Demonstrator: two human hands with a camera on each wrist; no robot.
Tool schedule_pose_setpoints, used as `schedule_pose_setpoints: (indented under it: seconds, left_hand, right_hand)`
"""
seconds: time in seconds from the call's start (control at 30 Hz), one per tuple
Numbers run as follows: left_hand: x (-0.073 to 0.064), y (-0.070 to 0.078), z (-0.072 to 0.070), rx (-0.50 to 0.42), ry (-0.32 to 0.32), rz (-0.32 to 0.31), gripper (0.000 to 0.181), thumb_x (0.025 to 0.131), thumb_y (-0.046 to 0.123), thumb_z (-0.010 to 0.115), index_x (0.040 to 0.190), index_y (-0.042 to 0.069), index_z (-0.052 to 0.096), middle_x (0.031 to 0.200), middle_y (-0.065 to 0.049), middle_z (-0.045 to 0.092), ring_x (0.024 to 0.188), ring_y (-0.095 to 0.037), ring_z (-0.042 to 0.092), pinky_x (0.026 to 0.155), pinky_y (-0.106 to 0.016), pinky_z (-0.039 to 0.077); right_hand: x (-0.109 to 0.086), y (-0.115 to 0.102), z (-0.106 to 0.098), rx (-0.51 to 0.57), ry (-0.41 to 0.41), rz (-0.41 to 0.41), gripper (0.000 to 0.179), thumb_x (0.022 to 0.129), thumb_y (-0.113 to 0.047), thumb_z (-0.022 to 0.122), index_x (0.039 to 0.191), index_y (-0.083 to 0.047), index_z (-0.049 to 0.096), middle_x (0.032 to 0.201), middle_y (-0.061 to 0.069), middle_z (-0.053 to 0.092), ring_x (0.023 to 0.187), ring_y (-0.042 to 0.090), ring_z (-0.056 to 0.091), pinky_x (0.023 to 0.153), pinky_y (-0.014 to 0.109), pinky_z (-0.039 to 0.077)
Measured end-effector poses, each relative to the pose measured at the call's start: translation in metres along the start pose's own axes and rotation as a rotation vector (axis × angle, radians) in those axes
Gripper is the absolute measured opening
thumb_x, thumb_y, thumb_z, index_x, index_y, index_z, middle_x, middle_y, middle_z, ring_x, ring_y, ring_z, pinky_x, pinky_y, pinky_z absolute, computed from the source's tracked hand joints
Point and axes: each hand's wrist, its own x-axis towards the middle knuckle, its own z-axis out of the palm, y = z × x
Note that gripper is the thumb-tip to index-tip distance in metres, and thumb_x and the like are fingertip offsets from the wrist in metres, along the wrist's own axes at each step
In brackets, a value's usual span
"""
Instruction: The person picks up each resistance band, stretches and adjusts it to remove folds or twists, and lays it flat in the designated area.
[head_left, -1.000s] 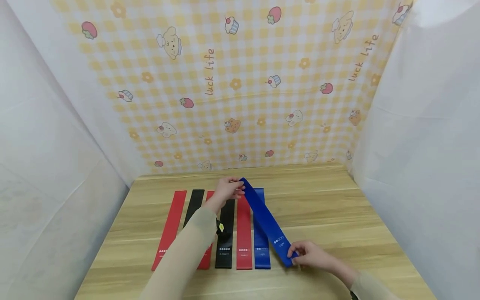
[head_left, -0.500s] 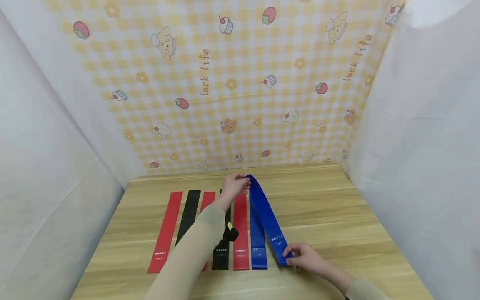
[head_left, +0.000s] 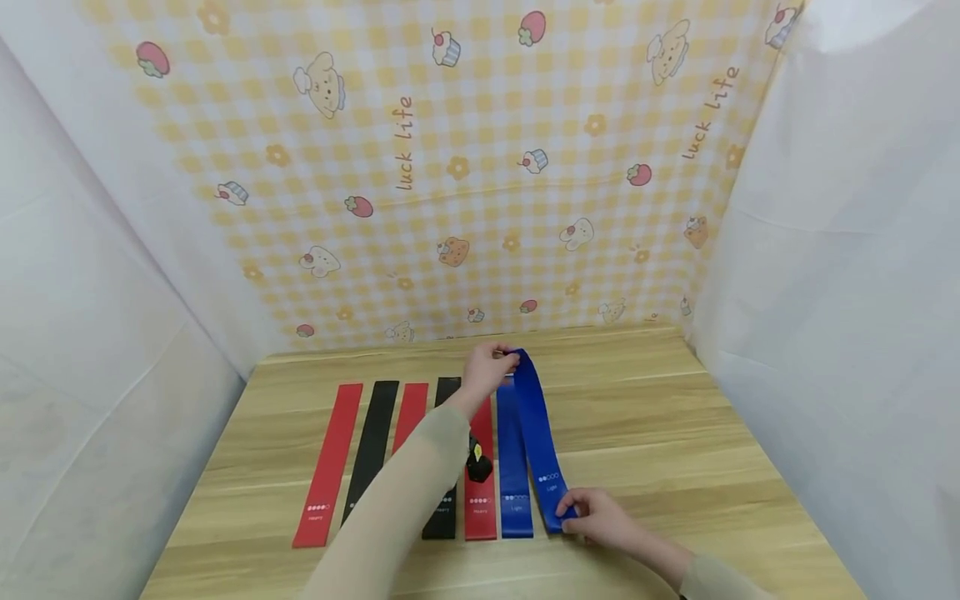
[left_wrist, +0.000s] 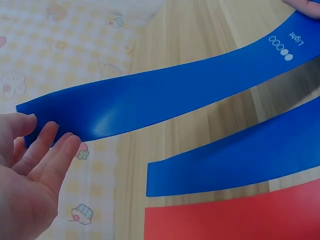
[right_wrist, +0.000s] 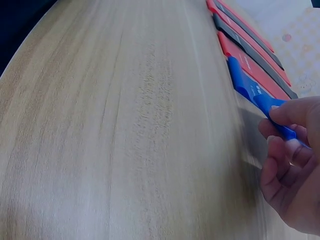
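Note:
A blue resistance band marked "Light" stretches between both hands, its far part raised off the wooden table. My left hand pinches the far end between thumb and fingers; the left wrist view shows the band bowing from that grip. At the near end my right hand pinches the other end, thumb on top in the right wrist view. Just left of it, a second blue band lies flat. Beyond that one is a red band marked "Heavy", partly hidden by the left wrist's camera.
Further left lie a black band, a red band, another black band and a red band, side by side. The left sleeve covers parts of them. A checked cloth hangs behind the wooden table.
My left hand has moved right with the band's far end, swinging the band from a slant across the second blue band to nearly parallel beside it. My right hand has shifted slightly left.

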Motion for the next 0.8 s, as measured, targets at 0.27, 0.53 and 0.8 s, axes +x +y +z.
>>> schedule_pose_setpoints:
  seconds: [0.27, 0.53, 0.8]
  left_hand:
    - [0.002, -0.006, 0.01, 0.022, -0.043, 0.09, 0.019, 0.093, 0.014, 0.064, 0.109, 0.004, 0.067, 0.093, -0.008, 0.069, 0.09, -0.027, 0.067, 0.072, -0.041, 0.058]
    - [0.0, -0.005, 0.017, 0.036, -0.063, 0.097, 0.017, 0.094, 0.015, 0.064, 0.107, 0.005, 0.067, 0.092, -0.007, 0.066, 0.091, -0.03, 0.066, 0.072, -0.04, 0.058]
    - [-0.001, -0.005, 0.022, 0.039, -0.068, 0.096, 0.017, 0.094, 0.013, 0.064, 0.108, 0.004, 0.067, 0.091, -0.008, 0.064, 0.094, -0.033, 0.064, 0.066, -0.032, 0.057]
  right_hand:
    - [0.003, 0.003, 0.004, -0.026, 0.007, 0.004, 0.011, 0.079, 0.002, 0.069, 0.09, 0.0, 0.065, 0.063, -0.004, 0.045, 0.046, 0.004, 0.045, 0.043, 0.015, 0.038]
    - [0.003, 0.0, 0.008, -0.004, 0.011, 0.02, 0.011, 0.079, 0.003, 0.068, 0.089, 0.002, 0.064, 0.062, -0.004, 0.046, 0.046, 0.006, 0.044, 0.043, 0.016, 0.038]
    - [0.003, -0.001, 0.01, -0.02, 0.022, 0.014, 0.011, 0.079, 0.004, 0.069, 0.089, 0.002, 0.065, 0.06, -0.005, 0.045, 0.046, 0.007, 0.044, 0.043, 0.016, 0.039]
